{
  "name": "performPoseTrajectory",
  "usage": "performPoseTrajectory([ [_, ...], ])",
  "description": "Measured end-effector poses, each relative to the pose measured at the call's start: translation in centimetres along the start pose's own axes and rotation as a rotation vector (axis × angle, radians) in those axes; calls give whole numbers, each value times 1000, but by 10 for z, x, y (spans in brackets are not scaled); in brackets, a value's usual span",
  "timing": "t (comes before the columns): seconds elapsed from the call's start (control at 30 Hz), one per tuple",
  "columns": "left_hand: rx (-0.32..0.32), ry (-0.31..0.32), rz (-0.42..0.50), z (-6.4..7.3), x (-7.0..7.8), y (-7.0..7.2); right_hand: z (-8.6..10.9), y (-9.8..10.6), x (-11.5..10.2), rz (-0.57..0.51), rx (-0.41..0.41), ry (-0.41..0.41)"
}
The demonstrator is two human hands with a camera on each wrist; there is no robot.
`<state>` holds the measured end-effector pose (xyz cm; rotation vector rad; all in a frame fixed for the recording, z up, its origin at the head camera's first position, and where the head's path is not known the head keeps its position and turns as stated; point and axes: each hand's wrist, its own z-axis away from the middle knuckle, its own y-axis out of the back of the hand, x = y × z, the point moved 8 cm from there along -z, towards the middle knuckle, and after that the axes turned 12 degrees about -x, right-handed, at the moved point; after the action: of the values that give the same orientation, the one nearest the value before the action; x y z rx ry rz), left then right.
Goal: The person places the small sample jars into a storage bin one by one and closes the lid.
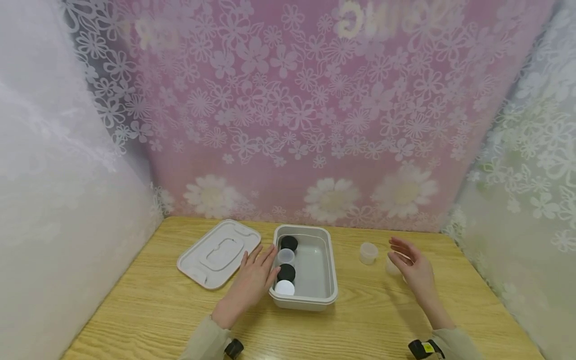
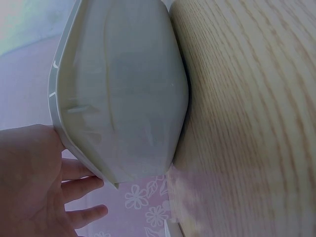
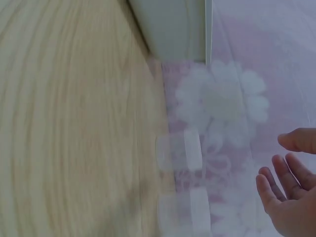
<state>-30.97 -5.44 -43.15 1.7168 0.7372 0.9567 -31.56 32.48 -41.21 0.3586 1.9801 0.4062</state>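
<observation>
A light grey plastic box stands on the table without its lid. Along its left side inside is a row of small round jars: a black-topped one, a translucent one, another black-topped one and a white-topped one. My left hand touches the box's left rim, fingers extended; the left wrist view shows the fingers at the rim. To the right are two small translucent lidded jars, one uncovered to view and one partly hidden by my right hand. That hand hovers above them, fingers loosely bent, holding nothing.
The white box lid lies flat on the wooden table, left of the box. A pink flowered sheet hangs behind the table, and pale sheets enclose both sides.
</observation>
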Motion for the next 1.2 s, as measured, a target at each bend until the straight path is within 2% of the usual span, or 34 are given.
performPoseTrajectory([
  [0.27,16,-3,-2,0,0,0,20,44,26,101,91,-95],
  [0.47,24,-3,-1,0,0,0,33,59,45,165,88,-179],
  [0.6,22,-2,-3,0,-1,-1,39,59,58,194,36,-290],
  [0.77,12,-2,-13,-1,-1,-2,41,51,78,143,-95,-483],
  [0.87,9,-1,-11,-1,-1,-2,42,47,86,118,-162,-560],
  [1.0,7,3,-9,-1,-1,-2,40,45,92,123,-198,-590],
  [1.2,10,5,-4,-1,0,-1,39,47,93,136,-176,-597],
])
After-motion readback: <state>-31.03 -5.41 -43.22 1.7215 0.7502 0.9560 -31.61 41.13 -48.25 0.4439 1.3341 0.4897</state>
